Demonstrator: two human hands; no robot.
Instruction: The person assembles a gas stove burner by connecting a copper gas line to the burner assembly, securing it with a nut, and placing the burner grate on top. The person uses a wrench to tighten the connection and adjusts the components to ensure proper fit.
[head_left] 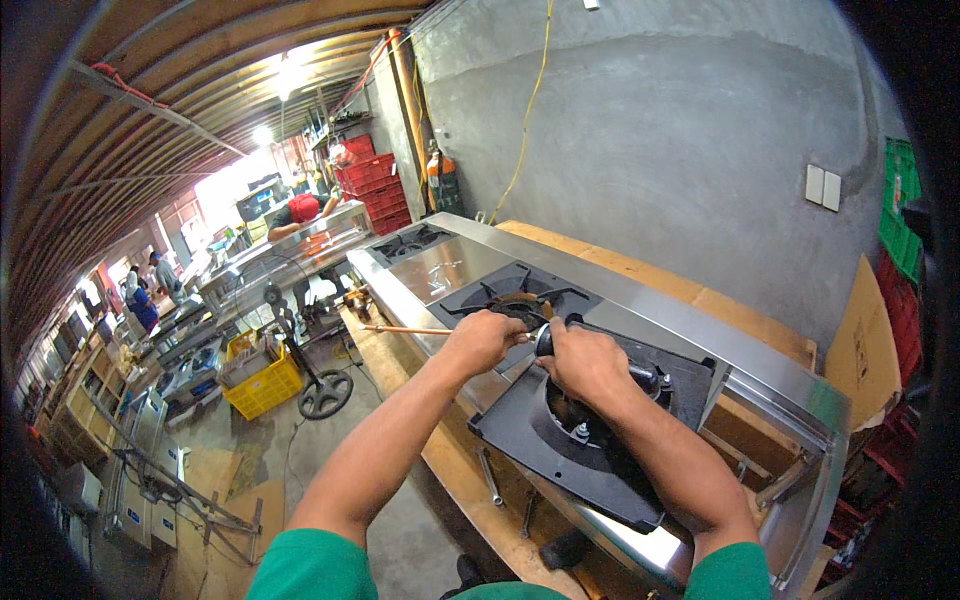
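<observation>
My left hand [484,340] is closed, its fingers pinched around a thin copper-coloured tube [405,329] that sticks out to the left. Close beside it, my right hand [590,362] grips a black round fitting [544,341], and the two hands nearly meet. Both are above a black burner plate [540,440], which lies tilted across the steel stove counter. A round burner with a bolt [581,433] shows in the plate's opening, partly covered by my right hand and forearm. Just behind my hands sits a black burner grate [516,290] in the counter.
Wrenches [490,478] lie on the wooden plank [440,450] along the counter's near side. A yellow crate [262,388] and a black handwheel stand [325,394] are on the floor at left. Far off, a person in a red cap [303,208] leans over another counter. Cardboard [862,350] stands at right.
</observation>
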